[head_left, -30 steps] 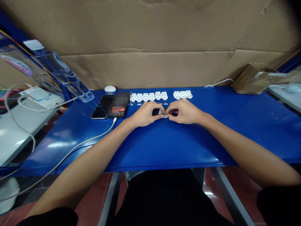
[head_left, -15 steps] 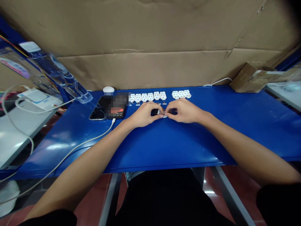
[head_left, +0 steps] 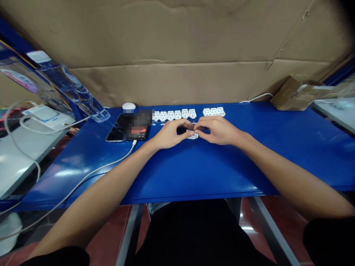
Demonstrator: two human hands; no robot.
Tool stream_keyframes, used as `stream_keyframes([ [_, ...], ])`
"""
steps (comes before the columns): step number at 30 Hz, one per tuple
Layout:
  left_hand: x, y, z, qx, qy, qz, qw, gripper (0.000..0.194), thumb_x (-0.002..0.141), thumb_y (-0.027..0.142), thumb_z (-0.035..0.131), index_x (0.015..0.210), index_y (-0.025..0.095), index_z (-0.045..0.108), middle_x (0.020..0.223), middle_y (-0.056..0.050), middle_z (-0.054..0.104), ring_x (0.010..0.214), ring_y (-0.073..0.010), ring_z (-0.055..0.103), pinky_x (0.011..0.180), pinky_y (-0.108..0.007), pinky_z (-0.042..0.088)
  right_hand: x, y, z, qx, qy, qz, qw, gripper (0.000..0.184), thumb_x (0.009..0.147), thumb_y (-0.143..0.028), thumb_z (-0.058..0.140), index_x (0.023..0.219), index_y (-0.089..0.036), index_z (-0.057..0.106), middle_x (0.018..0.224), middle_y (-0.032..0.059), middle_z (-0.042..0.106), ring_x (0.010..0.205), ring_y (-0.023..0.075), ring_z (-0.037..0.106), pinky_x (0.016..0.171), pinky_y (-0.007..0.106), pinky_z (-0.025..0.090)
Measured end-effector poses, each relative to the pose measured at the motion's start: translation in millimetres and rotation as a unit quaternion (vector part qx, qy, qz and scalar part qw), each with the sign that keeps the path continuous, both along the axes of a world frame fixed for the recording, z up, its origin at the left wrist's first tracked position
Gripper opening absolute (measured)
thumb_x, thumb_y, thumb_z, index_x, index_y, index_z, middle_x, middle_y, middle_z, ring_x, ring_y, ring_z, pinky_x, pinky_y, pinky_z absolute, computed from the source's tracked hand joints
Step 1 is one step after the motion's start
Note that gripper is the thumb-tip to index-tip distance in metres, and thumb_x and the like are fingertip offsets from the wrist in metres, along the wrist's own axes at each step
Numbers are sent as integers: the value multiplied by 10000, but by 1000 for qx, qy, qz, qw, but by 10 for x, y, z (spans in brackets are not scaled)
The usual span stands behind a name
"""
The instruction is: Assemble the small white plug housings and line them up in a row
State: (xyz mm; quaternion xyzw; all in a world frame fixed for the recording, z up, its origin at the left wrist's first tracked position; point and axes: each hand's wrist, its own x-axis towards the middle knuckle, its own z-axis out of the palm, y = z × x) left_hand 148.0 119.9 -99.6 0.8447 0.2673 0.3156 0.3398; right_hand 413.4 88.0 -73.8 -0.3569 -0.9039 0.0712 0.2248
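Both my hands meet at the middle of the blue table (head_left: 194, 166). My left hand (head_left: 169, 133) and my right hand (head_left: 217, 130) have their fingers curled and pinch a small white plastic part (head_left: 193, 135) that rests on the table between the fingertips. Just behind them stands a row of several small white plastic parts (head_left: 173, 115), and a separate group of three white parts (head_left: 213, 111) to its right. Tiny metal pieces lie beside the row, too small to make out.
A black phone (head_left: 128, 128) with a white charging cable (head_left: 83, 179) lies left of my hands. A small white round object (head_left: 129, 106) sits behind it. Cardboard sheets (head_left: 177, 51) wall the back. A clear plastic container (head_left: 69, 88) is at the left, a cardboard box (head_left: 298, 92) at the right.
My fingertips have shifted slightly up and closer together over the white part. The arms stay in place.
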Motion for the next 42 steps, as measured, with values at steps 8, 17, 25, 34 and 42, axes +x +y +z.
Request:
stream_keyframes([
  [8,42,-1,54,-4,-12,2,1000,243,1094,398,699,959,223,801,1019,-64,849,950,-206,770,941,-384,612,19,24,-110,210,-19,32,977,302,1184,-293,576,1130,-184,853,1071,93,884,897,218,799,730,350,535],
  [17,51,-50,129,-36,0,13,999,256,1115,384,658,962,210,767,973,-47,835,858,-175,723,781,-328,536,38,25,-114,293,-31,30,955,284,1161,-259,569,1121,-192,842,1069,67,893,883,199,804,649,344,482],
  [25,64,-37,56,-1,-30,46,999,146,1007,312,690,904,220,738,984,-47,850,890,-184,731,803,-360,529,7,21,-85,172,-8,18,985,365,1205,-357,554,1121,-225,884,1146,100,906,996,243,821,801,376,587],
  [34,87,-43,11,-25,-67,58,996,111,924,268,688,828,218,667,1017,-63,863,939,-193,766,837,-361,557,-69,-33,-112,164,-4,10,986,367,1174,-238,530,1184,-258,896,1190,88,923,999,274,776,841,452,628],
  [42,87,-26,-12,-29,-56,71,995,76,893,204,679,818,214,676,986,-64,855,944,-200,780,856,-374,573,-13,15,-57,149,57,-10,987,306,1125,-240,572,1166,-249,875,1128,83,915,966,262,770,867,427,602],
])
